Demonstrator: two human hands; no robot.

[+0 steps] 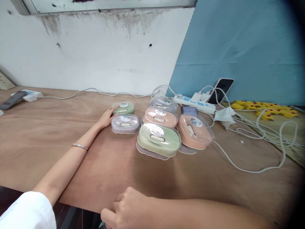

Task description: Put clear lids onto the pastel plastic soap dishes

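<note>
My left hand (pixel 106 118) reaches out over the table, its fingers and thumb at the left end of a small green soap box (pixel 127 109) with a clear lid. Just in front of that box sits a grey-lilac soap box (pixel 125 124). To the right are more lidded boxes: a green one (pixel 159 140) on top of a grey one, a pink one (pixel 162 118) behind it, another pink one (pixel 195 132) at the right, and a grey one (pixel 164 103) at the back. My right hand (pixel 128 208) is curled into a loose fist by the front edge, with nothing visible in it.
A white power strip (pixel 195 103) with chargers lies behind the boxes, and a phone (pixel 221 90) leans on the blue cloth (pixel 238 54). White cables (pixel 259 171) loop over the right side. Crumpled tissue (pixel 225 116) and yellow pieces (pixel 264 108) lie there. A grey remote-like object (pixel 13 99) is far left.
</note>
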